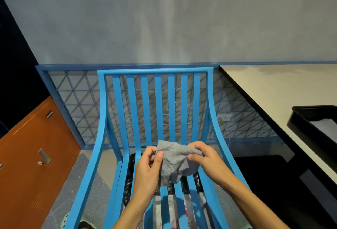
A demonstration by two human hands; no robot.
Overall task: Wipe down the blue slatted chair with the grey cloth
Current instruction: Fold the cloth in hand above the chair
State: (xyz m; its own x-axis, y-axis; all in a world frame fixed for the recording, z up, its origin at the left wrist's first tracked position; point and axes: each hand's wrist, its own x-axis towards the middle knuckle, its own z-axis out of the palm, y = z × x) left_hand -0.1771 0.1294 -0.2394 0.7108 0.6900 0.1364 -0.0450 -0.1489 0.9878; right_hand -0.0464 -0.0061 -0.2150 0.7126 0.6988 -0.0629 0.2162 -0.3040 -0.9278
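Note:
The blue slatted chair (156,101) faces me, its back slats upright and its seat slats running toward me. Over the seat I hold the grey cloth (175,163) between both hands. My left hand (147,170) pinches the cloth's left edge with thumb and fingers. My right hand (206,157) grips its upper right corner with curled fingers. The cloth hangs crumpled, above the seat slats.
A blue-framed wire mesh panel (76,101) stands behind the chair against a grey wall. An orange cabinet (32,165) is at the left. A pale counter (273,90) with a black tray (310,119) runs along the right. Bags show under the seat slats.

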